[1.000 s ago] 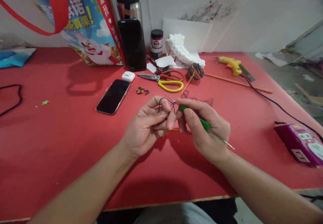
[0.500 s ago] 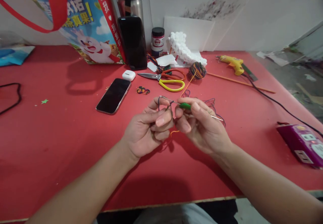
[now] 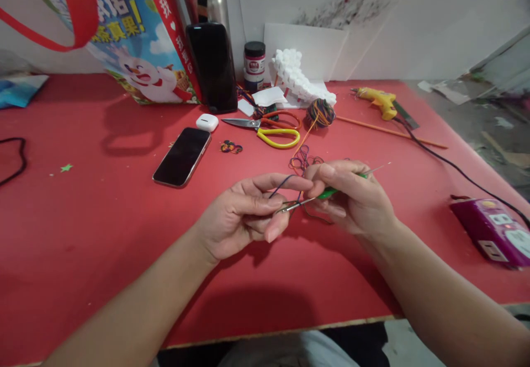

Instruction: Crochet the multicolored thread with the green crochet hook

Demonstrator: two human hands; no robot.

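My left hand (image 3: 242, 215) is closed, pinching a strand of multicoloured yarn (image 3: 304, 163) between thumb and fingers just above the red table (image 3: 103, 229). My right hand (image 3: 351, 198) is closed around a green-handled crochet hook (image 3: 327, 193), whose metal tip points left into the yarn at my left fingertips. The yarn trails back across the table to a small yarn ball (image 3: 320, 113). The two hands almost touch at the middle of the table.
A phone (image 3: 182, 156), earbud case (image 3: 206, 122) and yellow-handled scissors (image 3: 269, 131) lie behind my hands. A printed bag (image 3: 136, 41), dark flask (image 3: 211, 63), jar (image 3: 254, 64), white foam (image 3: 298, 77), glue gun (image 3: 379, 102) and purple power strip (image 3: 492, 232) stand around.
My right hand has turned the hook so its tip now points left and down into the yarn, and the handle end swung up to the right. Both hands dropped slightly lower.
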